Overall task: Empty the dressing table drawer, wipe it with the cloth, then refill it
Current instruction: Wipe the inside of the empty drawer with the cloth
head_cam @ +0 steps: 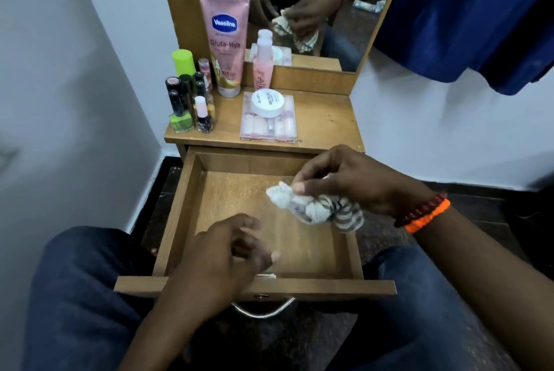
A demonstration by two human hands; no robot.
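Drawer emptied, wiping about to begin.

The drawer stands pulled out and bare inside; the cloth hangs bunched above its right half, pinched in the grip of the right hand. The left hand hovers over the front edge, fingers loosely apart, holding nothing. Bottles wait on the desk. Next, the cloth must go down onto the wood.

One drawer stands pulled out. One cloth hangs at 3 o'clock over it. Two hands are in view. On the tabletop at 12 o'clock: one tube, one pink bottle, one jar on one clear box, one green-capped bottle. The polish bottles at 11 o'clock crowd too tightly to count. Two bracelets ring one wrist.
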